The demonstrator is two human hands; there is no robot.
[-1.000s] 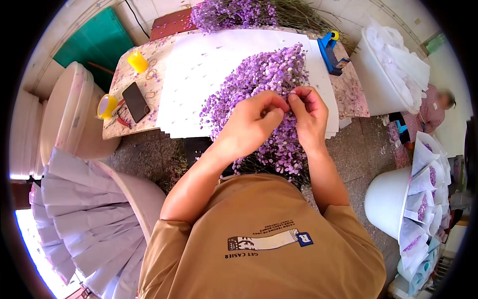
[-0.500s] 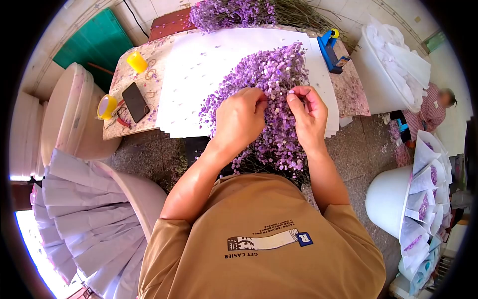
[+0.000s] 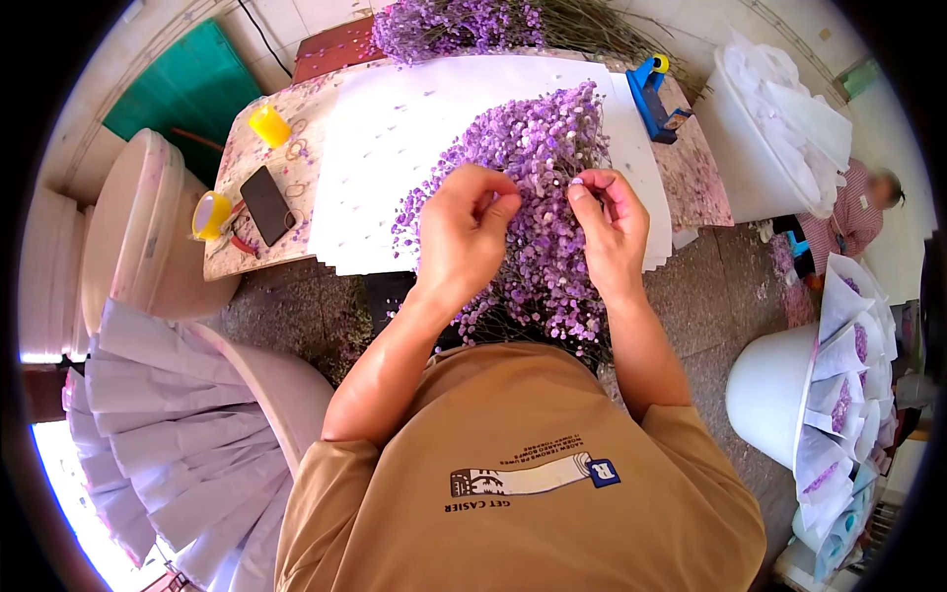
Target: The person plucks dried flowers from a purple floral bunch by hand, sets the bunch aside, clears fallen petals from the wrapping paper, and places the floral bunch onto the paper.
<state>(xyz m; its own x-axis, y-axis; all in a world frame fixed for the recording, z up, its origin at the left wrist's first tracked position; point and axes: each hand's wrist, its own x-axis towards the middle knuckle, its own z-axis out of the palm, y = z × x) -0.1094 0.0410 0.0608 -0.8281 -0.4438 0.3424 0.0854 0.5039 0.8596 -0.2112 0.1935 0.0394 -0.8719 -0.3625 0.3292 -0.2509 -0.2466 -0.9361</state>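
A big bunch of small purple flowers (image 3: 541, 138), gypsophila by its look, lies over the near edge of the white paper (image 3: 380, 148), its dark stems toward my body. My left hand (image 3: 464, 232) is closed in a pinch over the left side of the blossoms; what its fingertips hold, if anything, is too small to make out. Opposite it, my right hand (image 3: 614, 237) pinches thumb and forefinger together at the bunch's right edge. A tiny pale spot shows at those fingertips, and I cannot tell what it is.
On the table's left are a phone (image 3: 267, 205), yellow tape rolls (image 3: 268, 125) and red-handled pliers (image 3: 242, 245). A blue tape dispenser (image 3: 651, 104) stands right. More flowers (image 3: 459, 25) lie behind. Tubs (image 3: 774, 390) of wrapped bunches flank me; another person (image 3: 853, 217) is far right.
My left hand has shifted slightly left and its fingers have drawn back from the middle of the bunch. My right hand stays almost where it was.
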